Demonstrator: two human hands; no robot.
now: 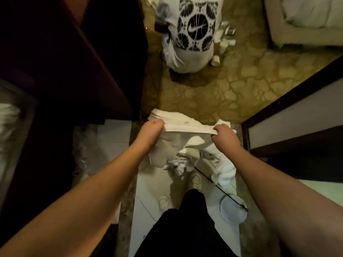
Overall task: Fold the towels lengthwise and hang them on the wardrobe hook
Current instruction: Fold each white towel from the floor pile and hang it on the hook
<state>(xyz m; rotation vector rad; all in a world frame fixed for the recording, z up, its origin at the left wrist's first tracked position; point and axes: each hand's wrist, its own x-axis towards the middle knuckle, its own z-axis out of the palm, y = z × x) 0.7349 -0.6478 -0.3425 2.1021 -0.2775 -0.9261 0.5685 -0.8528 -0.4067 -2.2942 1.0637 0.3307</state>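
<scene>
A white towel (185, 125) is stretched level between two hands above the pale tiled floor (148, 191), its loose end hanging toward the person's shoes. The left hand (148, 134) grips the towel's left end with fingers curled over the folded edge, and the right hand (225, 135) pinches the right end in a closed fist. Beyond the towel, on the patterned carpet (241, 80), stands a large white bag (193, 32) with a black print; nearer than the towel, a round pale lid (233, 210) lies on the tiles.
</scene>
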